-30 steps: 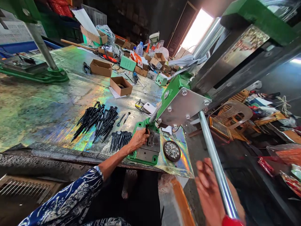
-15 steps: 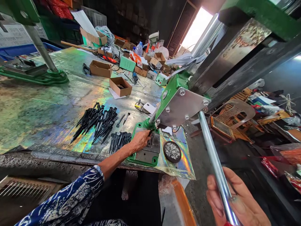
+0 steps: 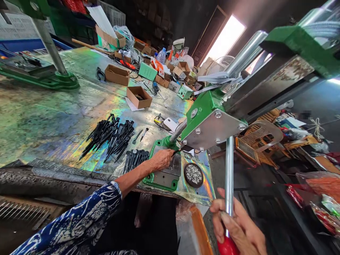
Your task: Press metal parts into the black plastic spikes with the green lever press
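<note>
My left hand (image 3: 162, 159) is over the bed of a green hand press (image 3: 203, 115), its fingers closed on a thin black stake (image 3: 176, 152), mostly hidden. Beneath it the press base (image 3: 162, 180) carries a metal plate with a small fixture. My right hand (image 3: 243, 225) wraps round the press's steel lever (image 3: 229, 177), just above its red knob (image 3: 227, 246). Right of the base sits a round dark dish (image 3: 193, 175) of small silvery metal pieces. To the left lie a neat row of black stakes (image 3: 135, 160) and a looser pile (image 3: 119, 138).
Two cardboard boxes (image 3: 139, 98) stand farther back, with pliers (image 3: 100, 73) beside one. Tools, a green power unit (image 3: 148, 71) and more boxes clutter the far side. A second green press (image 3: 57, 83) is at the left. A plastic chair (image 3: 262, 136) stands to the right.
The lever has swung from slanting right to nearly upright, and my right hand has moved left with it. My left hand has shifted slightly right, with the black stake showing more clearly.
</note>
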Demonstrator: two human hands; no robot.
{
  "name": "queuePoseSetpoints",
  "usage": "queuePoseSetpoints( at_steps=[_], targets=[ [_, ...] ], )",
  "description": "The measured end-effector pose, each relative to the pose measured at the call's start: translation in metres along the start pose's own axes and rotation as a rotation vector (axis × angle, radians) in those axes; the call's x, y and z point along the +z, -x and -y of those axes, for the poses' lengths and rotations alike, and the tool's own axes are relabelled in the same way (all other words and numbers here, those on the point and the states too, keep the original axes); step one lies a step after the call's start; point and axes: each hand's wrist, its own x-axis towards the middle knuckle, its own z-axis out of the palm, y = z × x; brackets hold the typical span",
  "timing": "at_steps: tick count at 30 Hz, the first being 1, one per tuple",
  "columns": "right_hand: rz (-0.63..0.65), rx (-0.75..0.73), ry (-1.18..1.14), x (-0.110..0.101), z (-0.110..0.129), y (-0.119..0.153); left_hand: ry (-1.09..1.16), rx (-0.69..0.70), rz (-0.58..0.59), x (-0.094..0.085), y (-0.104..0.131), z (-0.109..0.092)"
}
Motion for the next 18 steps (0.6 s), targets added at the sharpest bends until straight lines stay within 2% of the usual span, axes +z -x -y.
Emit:
queuePoseSetpoints(
  at_steps=[3, 6, 12, 18],
  targets=[
    [-0.084, -0.054, 0.070, 0.014, -0.010, -0.004, -0.137, -0.017, 0.116, -0.005, 0.000, -0.005],
    [-0.106, -0.042, 0.128, 0.017, -0.024, -0.012, -0.207, -0.030, 0.176, -0.008, 0.002, -0.010],
    [-0.117, -0.031, 0.167, 0.012, -0.056, -0.036, -0.214, -0.064, 0.193, -0.013, 0.004, -0.017],
    [-0.167, 0.009, 0.167, 0.022, -0.061, -0.042, -0.236, -0.055, 0.198, -0.016, 0.006, -0.020]
  ],
)
